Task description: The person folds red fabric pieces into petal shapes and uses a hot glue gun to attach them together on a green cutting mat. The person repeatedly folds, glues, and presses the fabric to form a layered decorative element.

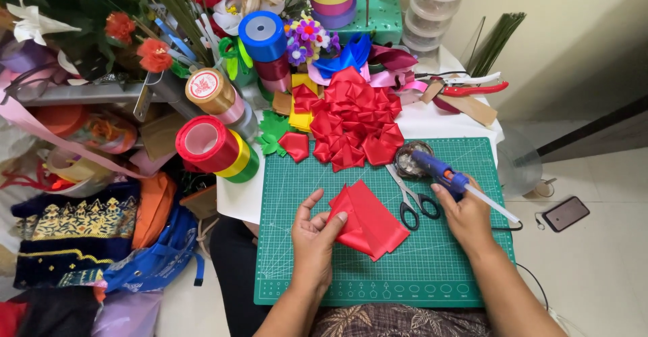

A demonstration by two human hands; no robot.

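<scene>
From the head view I see my left hand [312, 239] pinching a folded piece of glossy red satin ribbon [368, 223] over the green gridded cutting mat [432, 269]. My right hand [467, 217] grips a blue glue gun [442, 172], just right of grey-handled scissors [412, 198]. I'd keep the fold flat and dab sparingly. Finished red ribbon petals [354, 117] lie above the mat.

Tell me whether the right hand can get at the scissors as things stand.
Probably yes, once freed: the right hand holds the blue glue gun, and the scissors lie uncovered beside it on the mat.
</scene>
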